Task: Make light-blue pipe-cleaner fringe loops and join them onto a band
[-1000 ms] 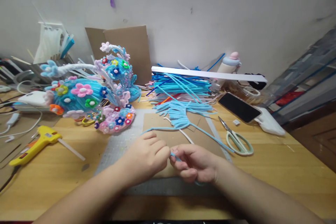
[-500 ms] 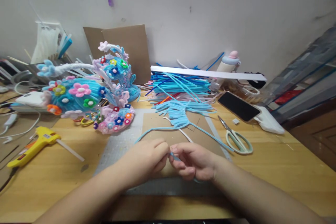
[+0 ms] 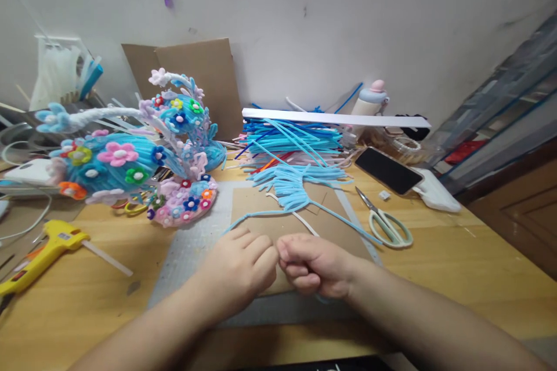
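My left hand [image 3: 243, 261] and my right hand [image 3: 317, 266] meet knuckle to knuckle over the cardboard [image 3: 343, 232], both closed. Between their fingers they grip a light blue pipe cleaner [image 3: 324, 300]; most of it is hidden, and only a bit shows below my right hand. Just beyond lies a bundle of light blue pipe cleaners [image 3: 292, 190], bent together side by side, with a long strand reaching out to each side. A white pipe cleaner [image 3: 306, 224] lies partly under it.
Scissors [image 3: 387, 226] and a phone [image 3: 389, 170] lie at the right. On the left are a yellow glue gun [image 3: 47, 249] and flower-covered pipe-cleaner models [image 3: 113, 162]. A pile of blue pipe cleaners [image 3: 291, 136] stands at the back, near a bottle [image 3: 369, 101].
My hands have closed more tightly and pressed together, so the pipe cleaner visible between my fingers earlier is now mostly hidden. The whole view has shifted slightly to the right.
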Demonstrator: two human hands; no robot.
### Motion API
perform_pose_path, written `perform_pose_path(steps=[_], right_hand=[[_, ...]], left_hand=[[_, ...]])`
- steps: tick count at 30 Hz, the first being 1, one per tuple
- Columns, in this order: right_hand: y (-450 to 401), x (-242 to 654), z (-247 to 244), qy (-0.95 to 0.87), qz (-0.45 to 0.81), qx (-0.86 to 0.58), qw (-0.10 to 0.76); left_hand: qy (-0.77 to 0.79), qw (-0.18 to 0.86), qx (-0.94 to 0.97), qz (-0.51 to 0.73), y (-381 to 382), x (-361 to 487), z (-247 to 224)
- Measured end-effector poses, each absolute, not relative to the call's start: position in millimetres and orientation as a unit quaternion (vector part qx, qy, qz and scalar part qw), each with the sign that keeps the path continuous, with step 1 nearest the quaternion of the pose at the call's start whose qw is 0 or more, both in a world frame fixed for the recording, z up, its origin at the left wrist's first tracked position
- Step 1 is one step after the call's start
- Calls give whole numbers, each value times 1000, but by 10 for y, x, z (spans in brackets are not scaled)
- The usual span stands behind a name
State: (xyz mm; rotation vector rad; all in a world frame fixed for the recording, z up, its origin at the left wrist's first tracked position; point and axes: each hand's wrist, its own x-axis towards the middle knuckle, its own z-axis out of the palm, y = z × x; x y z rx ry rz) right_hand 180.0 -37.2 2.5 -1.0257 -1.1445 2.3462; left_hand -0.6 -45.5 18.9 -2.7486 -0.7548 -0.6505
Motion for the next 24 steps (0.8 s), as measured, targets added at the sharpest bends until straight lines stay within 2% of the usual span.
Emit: perform_pose_path(steps=[3,5,7,8,10,13,16,18,20,24], right_hand=[[-502,1766,88,-674,515,-442,293],[-575,1778,111,-782,348,-422,299],[-614,1802,120,-816,301,-401,287],[-620,1814,123,-805,321,-409,286],[-612,1834,131,-725,456,-441,269],[-584,1854,155,-473,755,-409,199],[-584,1854,171,-247,900,-327,148],[-607,1836,166,-195,916,-316,149],[-640,1812,148,-249,884,-345,194],[-695,1807,93,-534,635,-450,330]], left_hand=[[-289,57,-923,-249,-450,27,171],[-308,-6,-917,-252,-442,36,175],[-319,-62,-914,-243,-435,37,191],[-317,-76,-914,-242,-433,36,200],[-297,-71,-919,-249,-431,34,219],[-254,-27,-931,-262,-436,34,244],[-228,9,-937,-265,-449,31,259],[-223,31,-936,-270,-461,29,258],[-227,41,-933,-275,-472,31,245],[-268,-21,-918,-291,-477,43,199]])
